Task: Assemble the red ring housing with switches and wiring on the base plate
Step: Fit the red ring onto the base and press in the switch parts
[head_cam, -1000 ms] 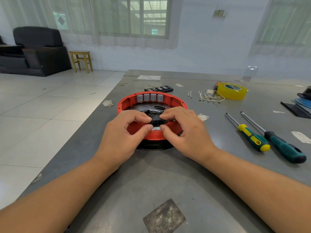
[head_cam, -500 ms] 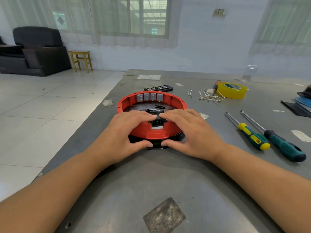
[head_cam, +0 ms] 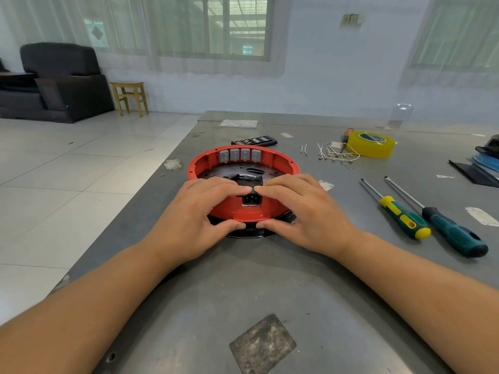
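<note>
The red ring housing [head_cam: 280, 164] sits on a dark round base plate [head_cam: 244, 233] in the middle of the grey table. Several grey switches [head_cam: 239, 154] line the inside of its far wall. A black power socket [head_cam: 251, 198] is set in its near wall. My left hand [head_cam: 199, 220] grips the near wall left of the socket, fingers over the rim and thumb under the red lip. My right hand [head_cam: 305, 211] grips it the same way on the right. Both index fingertips meet above the socket.
Two screwdrivers [head_cam: 397, 211] [head_cam: 445, 228] lie to the right. Farther back are short wires [head_cam: 334, 153], a yellow tape roll [head_cam: 371, 144] and a black remote-like strip [head_cam: 255, 141]. The table's left edge [head_cam: 129, 211] drops to a tiled floor.
A second ago both hands pinched the black socket at the rim. They then spread over the near wall, thumbs dropping beneath the lip, and the socket now sits in the wall.
</note>
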Demonstrator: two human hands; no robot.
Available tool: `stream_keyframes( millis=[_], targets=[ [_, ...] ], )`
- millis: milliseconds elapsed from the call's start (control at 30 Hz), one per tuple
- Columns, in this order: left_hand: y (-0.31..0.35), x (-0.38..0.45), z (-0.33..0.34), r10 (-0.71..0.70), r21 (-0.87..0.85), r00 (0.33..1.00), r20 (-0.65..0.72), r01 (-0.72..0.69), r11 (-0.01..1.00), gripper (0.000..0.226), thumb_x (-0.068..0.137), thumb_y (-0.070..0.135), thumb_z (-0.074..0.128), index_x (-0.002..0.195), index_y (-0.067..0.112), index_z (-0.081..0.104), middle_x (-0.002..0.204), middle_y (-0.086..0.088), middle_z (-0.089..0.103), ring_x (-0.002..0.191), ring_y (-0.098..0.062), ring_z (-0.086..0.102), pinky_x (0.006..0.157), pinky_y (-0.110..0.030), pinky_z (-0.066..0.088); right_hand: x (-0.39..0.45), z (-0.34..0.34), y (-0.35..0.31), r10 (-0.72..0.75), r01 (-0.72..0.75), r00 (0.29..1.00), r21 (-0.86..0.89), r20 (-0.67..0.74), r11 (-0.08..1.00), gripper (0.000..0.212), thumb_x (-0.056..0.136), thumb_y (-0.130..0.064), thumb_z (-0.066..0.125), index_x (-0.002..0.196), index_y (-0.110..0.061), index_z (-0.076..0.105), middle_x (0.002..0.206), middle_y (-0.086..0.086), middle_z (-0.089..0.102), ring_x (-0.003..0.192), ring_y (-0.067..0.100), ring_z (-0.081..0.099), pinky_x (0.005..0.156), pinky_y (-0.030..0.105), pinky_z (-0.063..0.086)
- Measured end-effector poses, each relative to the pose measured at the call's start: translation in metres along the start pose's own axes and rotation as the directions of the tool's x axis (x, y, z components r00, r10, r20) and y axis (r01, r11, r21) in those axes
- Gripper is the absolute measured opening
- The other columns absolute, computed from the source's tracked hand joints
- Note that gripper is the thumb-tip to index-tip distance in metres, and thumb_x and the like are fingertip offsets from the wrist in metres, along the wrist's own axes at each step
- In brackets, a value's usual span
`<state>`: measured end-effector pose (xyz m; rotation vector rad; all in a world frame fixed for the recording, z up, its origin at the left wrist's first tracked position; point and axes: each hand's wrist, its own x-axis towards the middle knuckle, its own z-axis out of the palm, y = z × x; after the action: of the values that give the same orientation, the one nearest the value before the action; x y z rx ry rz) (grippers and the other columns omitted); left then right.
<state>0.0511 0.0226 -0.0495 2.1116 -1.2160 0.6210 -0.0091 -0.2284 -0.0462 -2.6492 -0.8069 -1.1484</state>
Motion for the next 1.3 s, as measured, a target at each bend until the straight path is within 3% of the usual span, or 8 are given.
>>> stream_keyframes(
  millis=[233, 400, 733, 900, 967, 1100, 1200, 1300],
  targets=[
    [0.0031, 0.0011, -0.0024, 0.031, 0.032, 1.0, 0.002, -0.031, 0.999, 0.056, 0.082, 0.04, 0.079, 0.135, 0.028, 0.068, 0.133, 0.018, 0.058, 0.13, -0.007, 0.054, 0.111, -0.032, 0.039, 0.0013, -0.0024, -0.0013, 0.008, -0.008, 1.0, 0.003, 0.029, 1.0, 0.052, 0.09, -0.048, 0.074, 0.131, -0.017, 0.067, 0.125, 0.0, 0.067, 0.117, 0.018, 0.06, 0.103, 0.035, 0.044],
    [0.0026, 0.0017, -0.0043, 0.052, 0.063, 0.999, 0.002, -0.052, 0.997, 0.051, 0.083, 0.037, 0.082, 0.131, 0.022, 0.072, 0.135, 0.01, 0.062, 0.129, -0.006, 0.052, 0.112, -0.024, 0.037, 0.0018, -0.0019, -0.0016, 0.001, -0.001, 0.999, -0.008, 0.033, 1.0, 0.049, 0.09, -0.047, 0.073, 0.129, -0.018, 0.068, 0.123, 0.0, 0.067, 0.115, 0.018, 0.06, 0.102, 0.035, 0.044],
    [0.0023, 0.0, -0.0026, 0.05, 0.098, 0.999, 0.001, -0.049, 0.994, 0.049, 0.084, 0.041, 0.078, 0.129, 0.023, 0.073, 0.129, 0.003, 0.066, 0.124, -0.013, 0.057, 0.107, -0.034, 0.044, 0.0015, 0.0012, -0.0003, -0.019, 0.019, 1.0, -0.016, 0.013, 1.0, 0.045, 0.091, -0.046, 0.073, 0.128, -0.021, 0.067, 0.121, -0.003, 0.065, 0.115, 0.017, 0.06, 0.102, 0.035, 0.043],
    [0.0009, 0.0003, -0.0022, 0.051, 0.098, 0.998, 0.026, -0.054, 0.994, 0.057, 0.088, 0.052, 0.066, 0.139, 0.026, 0.064, 0.132, 0.004, 0.064, 0.128, -0.012, 0.054, 0.113, -0.026, 0.034, 0.0009, 0.0006, -0.0025, 0.01, -0.011, 1.0, 0.008, 0.016, 1.0, 0.053, 0.09, -0.055, 0.07, 0.131, -0.022, 0.062, 0.127, -0.005, 0.062, 0.12, 0.015, 0.057, 0.106, 0.031, 0.039],
    [0.0001, 0.0001, -0.0024, 0.019, 0.12, 0.999, 0.039, -0.024, 0.992, 0.064, 0.087, 0.056, 0.067, 0.144, 0.028, 0.059, 0.136, 0.007, 0.063, 0.134, -0.012, 0.053, 0.121, -0.036, 0.031, -0.0003, -0.0007, -0.003, 0.041, -0.041, 0.999, 0.006, 0.035, 0.999, 0.06, 0.09, -0.061, 0.067, 0.135, -0.022, 0.059, 0.132, -0.004, 0.059, 0.125, 0.015, 0.054, 0.109, 0.029, 0.035],
    [-0.0004, -0.0019, -0.003, -0.042, 0.196, 0.997, 0.065, 0.029, 0.98, 0.066, 0.085, 0.068, 0.06, 0.142, 0.035, 0.059, 0.135, 0.012, 0.064, 0.137, -0.009, 0.051, 0.124, -0.053, 0.019, -0.0013, -0.0026, -0.002, 0.224, -0.227, 0.971, 0.032, 0.08, 0.973, 0.069, 0.091, -0.069, 0.054, 0.144, -0.025, 0.051, 0.147, -0.007, 0.048, 0.142, 0.013, 0.039, 0.118, 0.034, 0.025],
    [-0.0006, -0.0021, -0.0017, -0.07, 0.191, 0.993, 0.091, 0.051, 0.98, 0.076, 0.082, 0.076, 0.059, 0.147, 0.036, 0.054, 0.135, 0.013, 0.061, 0.138, -0.008, 0.048, 0.126, -0.055, 0.013, -0.0015, -0.0037, 0.0012, 0.526, -0.54, 0.841, 0.15, 0.123, 0.828, 0.073, 0.093, -0.073, 0.039, 0.151, -0.027, 0.04, 0.157, -0.008, 0.035, 0.148, 0.01, 0.027, 0.123, 0.037, 0.021],
    [0.0012, -0.0004, 0.0032, -0.086, 0.19, 0.995, 0.054, 0.075, 0.979, 0.073, 0.081, 0.065, 0.073, 0.142, 0.029, 0.059, 0.129, 0.008, 0.061, 0.133, -0.014, 0.051, 0.126, -0.051, 0.007, -0.0035, -0.0036, 0.0041, 0.683, -0.709, 0.705, 0.196, 0.188, 0.677, 0.082, 0.094, -0.077, 0.036, 0.157, -0.024, 0.03, 0.163, -0.002, 0.029, 0.15, 0.011, 0.025, 0.121, 0.032, 0.022]
  ],
)
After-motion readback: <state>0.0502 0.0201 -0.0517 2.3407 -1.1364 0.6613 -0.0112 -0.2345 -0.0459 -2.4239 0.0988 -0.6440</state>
